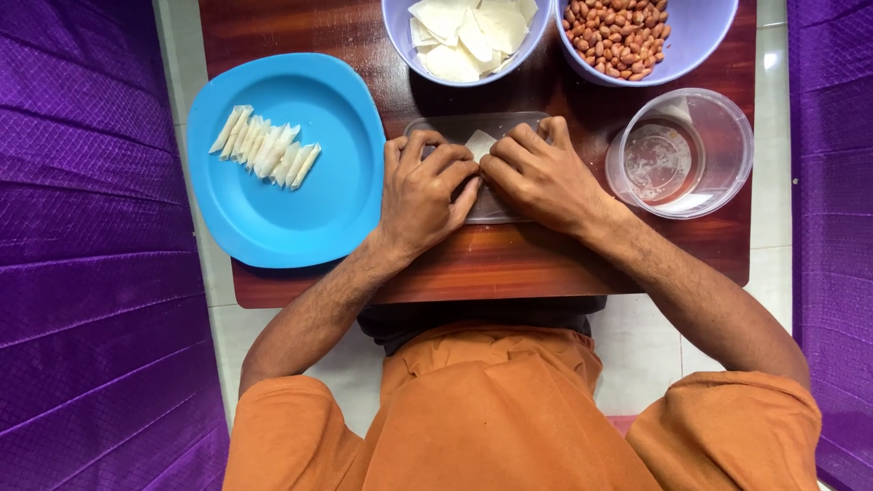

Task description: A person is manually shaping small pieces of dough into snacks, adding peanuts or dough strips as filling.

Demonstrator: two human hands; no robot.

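Both of my hands work together over a clear plastic lid point(455, 125) lying on the small wooden table point(509, 264). My left hand point(420, 191) and my right hand point(536, 173) pinch a small white pastry sheet point(478, 144) between their fingertips; only one corner of it shows. A blue plate point(273, 209) to the left holds a row of several folded white pastry pieces point(264, 145).
At the far edge stand a lilac bowl of flat white pastry squares point(468, 36) and another lilac bowl of peanuts point(618, 36). A clear round plastic container point(682, 150) sits at the right. Purple cloth point(91, 273) flanks the table on both sides.
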